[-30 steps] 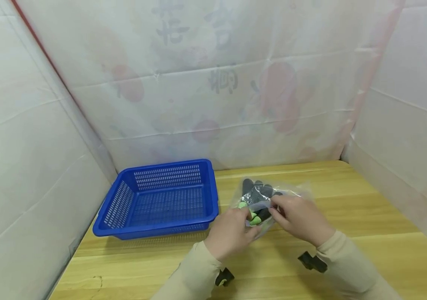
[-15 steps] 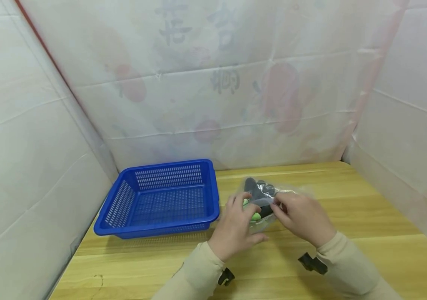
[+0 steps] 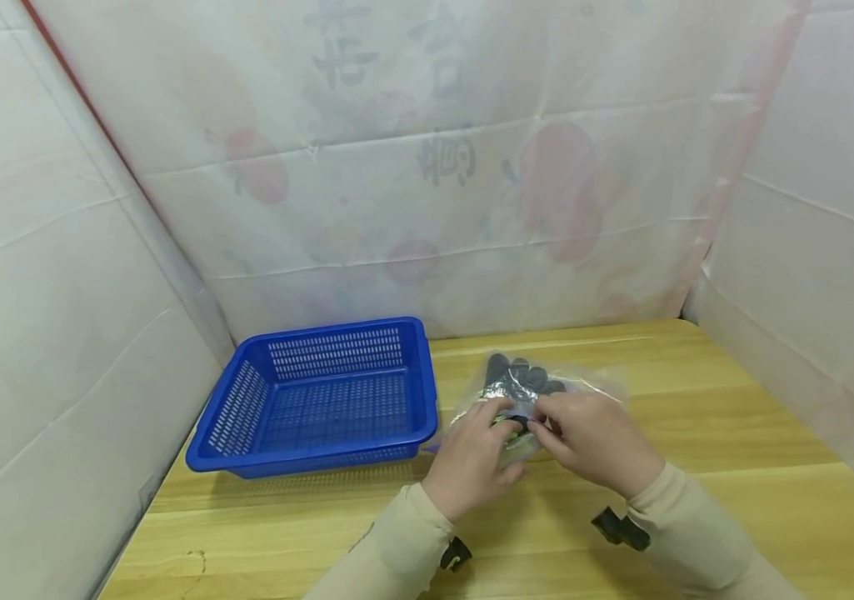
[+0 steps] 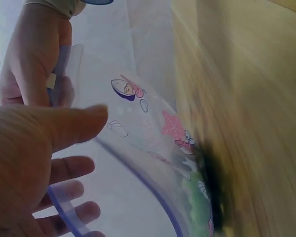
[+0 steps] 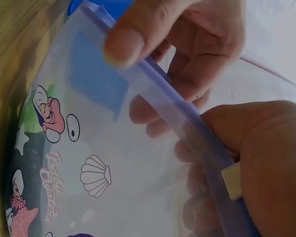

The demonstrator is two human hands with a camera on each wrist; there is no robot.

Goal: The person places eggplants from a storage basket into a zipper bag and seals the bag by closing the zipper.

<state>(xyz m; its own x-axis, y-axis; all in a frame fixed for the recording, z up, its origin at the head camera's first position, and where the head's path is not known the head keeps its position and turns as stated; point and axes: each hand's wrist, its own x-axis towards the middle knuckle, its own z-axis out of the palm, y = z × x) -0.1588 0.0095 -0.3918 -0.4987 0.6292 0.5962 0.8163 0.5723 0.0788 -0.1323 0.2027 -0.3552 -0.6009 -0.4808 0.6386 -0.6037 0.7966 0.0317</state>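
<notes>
A clear zip bag [image 3: 584,379] printed with sea cartoons lies on the table, its purple-edged mouth toward me. Black gloves [image 3: 497,368] with a little lime green show inside it. My right hand [image 3: 602,437] pinches the mouth at a pale slider [image 5: 232,180], seen in the right wrist view. My left hand [image 3: 467,462] is at the left part of the mouth, fingers extended and thumb held apart from them. In the left wrist view the bag's two edges part near that hand, one crossing the fingers. The head view hides part of the gloves behind both hands.
A blue plastic basket [image 3: 427,392] with slotted sides stands left of the bag, close to my left hand. Under everything is a wooden table [image 3: 726,433]. White printed sheets [image 3: 367,217] hang at the back and both sides.
My left fingers, curled at the green part a second ago, spread and now lie along the bag's mouth. The right hand has shifted slightly left, still pinching the bag. The gloves show less green.
</notes>
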